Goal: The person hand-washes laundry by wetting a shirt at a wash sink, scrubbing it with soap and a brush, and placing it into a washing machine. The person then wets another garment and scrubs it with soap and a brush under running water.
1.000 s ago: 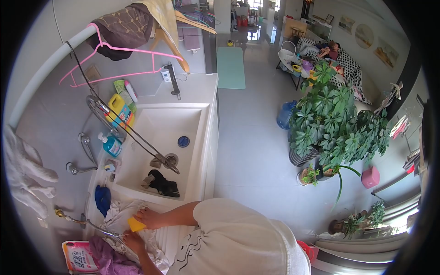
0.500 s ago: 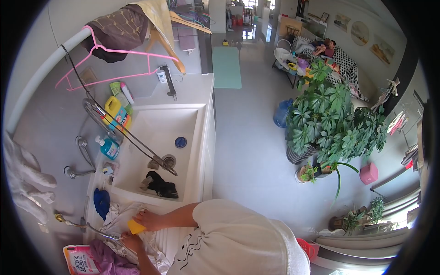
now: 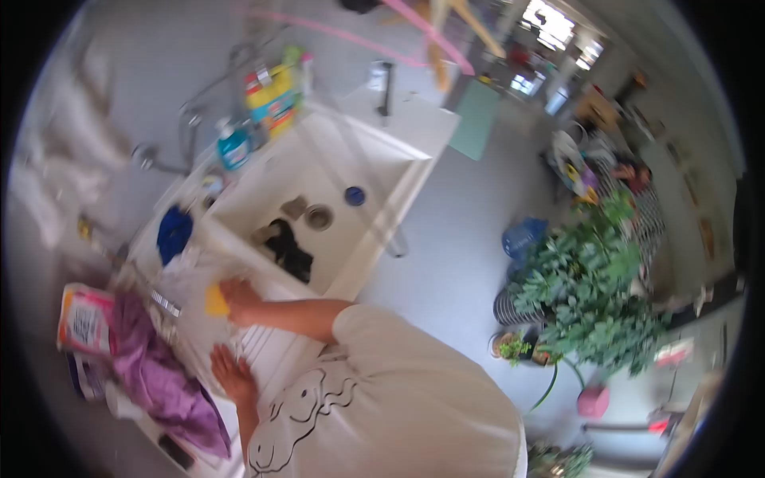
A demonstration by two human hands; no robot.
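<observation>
My right hand [image 3: 242, 302] grips a yellow block [image 3: 215, 300], which looks like a bar of laundry soap, over wet white cloth [image 3: 188, 275]. The cloth lies on the ribbed washboard [image 3: 267, 344] beside the sink. Lower down, my left hand [image 3: 231, 373] rests on the cloth and board, with fingers stretched out and nothing held. The picture is blurred, so the cloth's folds are hard to make out. A dark blue cloth [image 3: 174, 234] sits at the counter's back edge, close to the white one.
The white sink [image 3: 374, 159] holds black socks [image 3: 288, 251] and a round blue lid [image 3: 355, 196]. Behind it stand a teal pump bottle [image 3: 233, 145] and a yellow jug [image 3: 271, 103]. Purple cloth [image 3: 159, 362] lies by a pink-and-white pouch [image 3: 86, 319]. A pink hanger [image 3: 343, 38] hangs above.
The view has turned and shifted. My left hand has come away from beside the soap and now lies flatter, nearer my body. My right hand still holds the yellow block over the white cloth.
</observation>
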